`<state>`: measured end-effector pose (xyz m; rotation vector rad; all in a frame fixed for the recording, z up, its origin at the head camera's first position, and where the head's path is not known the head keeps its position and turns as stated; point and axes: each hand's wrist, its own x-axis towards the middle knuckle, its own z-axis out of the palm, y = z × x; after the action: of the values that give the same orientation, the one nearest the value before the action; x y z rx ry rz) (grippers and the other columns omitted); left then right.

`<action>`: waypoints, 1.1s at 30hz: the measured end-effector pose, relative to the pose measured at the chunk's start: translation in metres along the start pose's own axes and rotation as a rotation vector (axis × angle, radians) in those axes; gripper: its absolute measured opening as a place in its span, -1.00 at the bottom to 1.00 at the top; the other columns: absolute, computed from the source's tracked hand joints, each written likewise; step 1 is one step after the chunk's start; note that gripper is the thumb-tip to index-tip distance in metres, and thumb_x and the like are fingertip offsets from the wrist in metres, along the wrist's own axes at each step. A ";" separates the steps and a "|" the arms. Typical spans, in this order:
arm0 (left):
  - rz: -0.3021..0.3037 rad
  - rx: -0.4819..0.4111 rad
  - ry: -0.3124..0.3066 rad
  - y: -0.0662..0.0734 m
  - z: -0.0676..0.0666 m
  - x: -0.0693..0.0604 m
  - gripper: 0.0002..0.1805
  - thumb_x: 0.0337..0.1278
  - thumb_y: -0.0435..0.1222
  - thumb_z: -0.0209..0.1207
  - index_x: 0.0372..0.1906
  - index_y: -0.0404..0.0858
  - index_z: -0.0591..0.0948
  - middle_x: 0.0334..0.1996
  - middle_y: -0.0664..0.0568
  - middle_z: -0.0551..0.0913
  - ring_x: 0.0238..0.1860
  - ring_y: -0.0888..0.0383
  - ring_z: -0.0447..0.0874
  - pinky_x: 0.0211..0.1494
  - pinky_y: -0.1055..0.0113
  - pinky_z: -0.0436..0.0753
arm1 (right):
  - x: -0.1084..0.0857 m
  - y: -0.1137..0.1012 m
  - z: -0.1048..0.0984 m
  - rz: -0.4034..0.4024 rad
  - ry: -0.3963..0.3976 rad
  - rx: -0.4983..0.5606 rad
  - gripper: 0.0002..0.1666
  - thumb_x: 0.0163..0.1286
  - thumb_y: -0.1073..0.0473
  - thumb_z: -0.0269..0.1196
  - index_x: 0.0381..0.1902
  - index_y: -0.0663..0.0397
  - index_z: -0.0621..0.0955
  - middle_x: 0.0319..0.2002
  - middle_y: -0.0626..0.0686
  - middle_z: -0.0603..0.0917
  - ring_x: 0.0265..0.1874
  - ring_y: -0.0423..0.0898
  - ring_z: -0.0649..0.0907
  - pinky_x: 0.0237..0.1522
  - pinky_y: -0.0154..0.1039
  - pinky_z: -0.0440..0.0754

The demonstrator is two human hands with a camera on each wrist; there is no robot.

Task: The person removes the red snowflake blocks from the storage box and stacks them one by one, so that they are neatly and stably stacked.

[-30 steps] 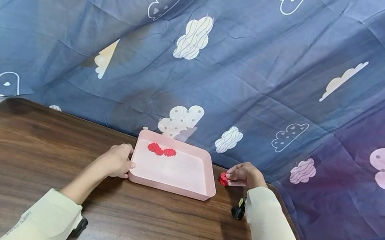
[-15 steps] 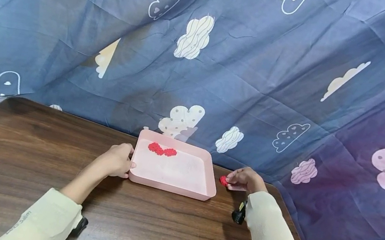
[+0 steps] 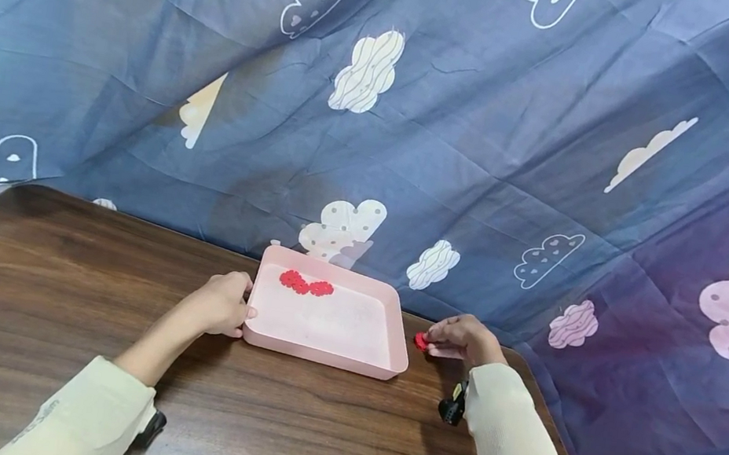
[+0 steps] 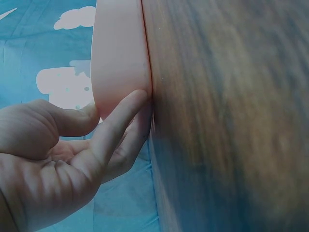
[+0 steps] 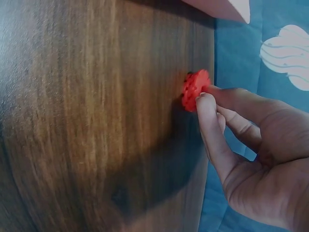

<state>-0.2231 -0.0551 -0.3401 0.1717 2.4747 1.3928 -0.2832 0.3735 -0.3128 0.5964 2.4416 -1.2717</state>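
Observation:
My left hand grips the left side of a shallow pink tray. In the left wrist view, the thumb rests at the tray's rim and the fingers lie against its outer wall near the table. Inside the tray, several red scalloped discs form a short bent row near the far wall. To the right of the tray, my right hand pinches a red scalloped disc with thumb and fingertips. It sits low at the tabletop and looks layered, like a small stack; how many layers I cannot tell.
The brown wooden table extends to the left and front. A blue cloud-patterned cloth hangs right behind the tray and along the table's right edge. Black wrist devices sit at both cuffs.
The right hand has shifted slightly, and the red disc by its fingertips now looks lower and flatter than a second ago. The left hand and the tray stay in place.

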 end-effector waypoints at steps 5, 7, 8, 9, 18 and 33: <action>-0.009 0.014 0.005 0.001 0.000 -0.001 -0.61 0.51 -0.51 0.18 0.28 -0.60 0.43 -0.23 -0.26 0.61 -0.31 0.08 0.72 -0.29 0.38 0.87 | -0.004 -0.011 0.000 -0.026 -0.016 -0.021 -0.76 0.51 0.45 0.25 0.07 0.47 0.66 -0.38 0.09 0.76 -0.47 -0.18 0.75 -0.26 -0.30 0.90; -0.010 0.014 0.003 0.001 0.000 -0.001 -0.62 0.51 -0.51 0.18 0.28 -0.60 0.43 -0.23 -0.26 0.62 -0.31 0.08 0.72 -0.29 0.38 0.87 | -0.006 -0.016 0.000 -0.044 -0.053 -0.015 -0.71 0.55 0.44 0.21 0.15 0.51 0.62 -0.35 0.09 0.77 -0.44 -0.18 0.75 -0.22 -0.31 0.90; -0.012 0.012 0.002 0.001 0.000 -0.001 -0.62 0.51 -0.51 0.18 0.28 -0.60 0.43 -0.23 -0.26 0.63 -0.31 0.08 0.71 -0.29 0.38 0.87 | -0.007 -0.018 0.001 -0.049 -0.068 -0.006 -0.69 0.57 0.44 0.20 0.18 0.53 0.60 -0.34 0.09 0.78 -0.43 -0.18 0.75 -0.21 -0.31 0.90; -0.013 0.010 0.002 0.000 0.000 -0.001 -0.62 0.51 -0.51 0.18 0.28 -0.60 0.43 -0.22 -0.26 0.63 -0.31 0.08 0.71 -0.29 0.38 0.87 | -0.008 -0.021 0.001 -0.056 -0.082 0.002 -0.67 0.58 0.43 0.19 0.21 0.54 0.58 -0.32 0.08 0.78 -0.42 -0.18 0.76 -0.19 -0.31 0.90; -0.014 0.011 0.005 0.001 0.001 0.000 -0.63 0.51 -0.51 0.18 0.26 -0.60 0.44 -0.10 -0.34 0.61 -0.27 0.06 0.73 -0.29 0.38 0.87 | -0.012 -0.049 0.017 -0.110 -0.113 -0.007 -0.70 0.58 0.42 0.21 0.18 0.50 0.59 -0.35 0.05 0.77 -0.42 -0.17 0.75 -0.22 -0.31 0.88; -0.021 0.005 0.007 0.001 0.001 0.000 -0.63 0.51 -0.48 0.20 0.26 -0.57 0.45 0.05 -0.43 0.60 -0.35 0.11 0.70 -0.33 0.40 0.84 | -0.004 -0.097 0.070 -0.131 -0.215 -0.049 -0.47 0.60 0.40 0.21 0.45 0.47 0.48 -0.35 0.05 0.77 -0.43 -0.21 0.75 -0.11 -0.32 0.87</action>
<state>-0.2227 -0.0539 -0.3391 0.1418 2.4788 1.3817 -0.3221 0.2647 -0.2816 0.2743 2.3558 -1.2505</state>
